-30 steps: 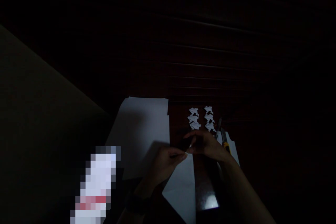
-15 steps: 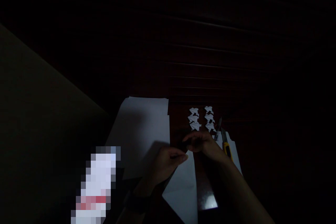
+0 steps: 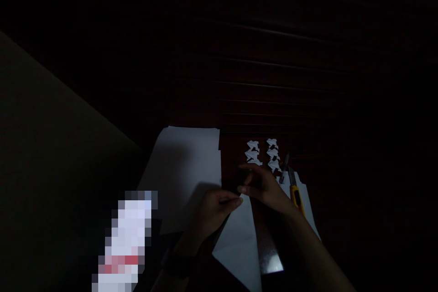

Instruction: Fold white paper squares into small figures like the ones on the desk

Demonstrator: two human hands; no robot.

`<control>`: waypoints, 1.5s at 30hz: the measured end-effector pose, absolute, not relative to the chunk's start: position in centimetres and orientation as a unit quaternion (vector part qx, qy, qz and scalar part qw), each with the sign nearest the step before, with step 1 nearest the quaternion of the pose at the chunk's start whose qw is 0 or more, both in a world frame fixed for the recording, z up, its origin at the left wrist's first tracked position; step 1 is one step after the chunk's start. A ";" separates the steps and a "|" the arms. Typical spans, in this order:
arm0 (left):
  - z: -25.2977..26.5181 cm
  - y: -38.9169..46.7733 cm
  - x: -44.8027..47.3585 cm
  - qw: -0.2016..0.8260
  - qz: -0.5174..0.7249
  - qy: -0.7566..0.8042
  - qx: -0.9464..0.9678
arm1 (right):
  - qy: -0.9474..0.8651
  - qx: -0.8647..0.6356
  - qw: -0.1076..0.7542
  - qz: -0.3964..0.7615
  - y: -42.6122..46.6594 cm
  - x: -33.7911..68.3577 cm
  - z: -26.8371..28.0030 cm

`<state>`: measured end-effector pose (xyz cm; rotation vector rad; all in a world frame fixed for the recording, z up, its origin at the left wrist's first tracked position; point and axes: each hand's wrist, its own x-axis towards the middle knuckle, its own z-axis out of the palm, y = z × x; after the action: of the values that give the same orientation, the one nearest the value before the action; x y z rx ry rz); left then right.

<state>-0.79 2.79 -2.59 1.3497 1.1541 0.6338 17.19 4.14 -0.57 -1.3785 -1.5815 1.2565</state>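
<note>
A folded white sheet of paper (image 3: 237, 242) lies in front of me, narrowing to a tip at its far end. Near that tip, my left hand (image 3: 215, 212) pinches the left edge between thumb and fingers. My right hand (image 3: 265, 187) is just to the right, its thumb at the paper's tip and its other fingers raised and apart. Nothing shows held in the right hand. Beyond the hands stand several small folded paper figures (image 3: 253, 151) in two columns; my right fingers partly cover the nearest left one.
A stack of white paper (image 3: 185, 159) lies on the left of the dark table. On the right, a yellow box cutter (image 3: 296, 196) and a pen (image 3: 284, 169) rest on more white paper (image 3: 310, 210). A pixelated pale object (image 3: 126, 237) is at lower left.
My right hand has lifted slightly and its fingers have spread, with the thumb now at the paper's tip. The left pinch has shifted slightly up and left.
</note>
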 end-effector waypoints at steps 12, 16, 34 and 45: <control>-3.7 3.0 -0.9 0.581 0.306 0.497 0.567 | -0.598 -0.555 0.353 0.457 4.0 16.8 -1.3; -4.5 3.1 -1.1 0.565 0.349 0.515 0.542 | -0.598 -0.551 0.326 0.483 3.9 16.8 -1.7; -3.8 3.1 -0.9 0.581 0.323 0.527 0.530 | -0.567 -0.605 0.324 0.456 4.3 17.3 -2.1; -4.4 3.2 -1.3 0.579 0.308 0.506 0.560 | -0.589 -0.595 0.294 0.462 4.1 17.3 -1.8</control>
<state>-1.30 3.16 -4.35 1.3099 1.1846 0.7210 17.31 4.07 -1.82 -1.5828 -1.5666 1.2300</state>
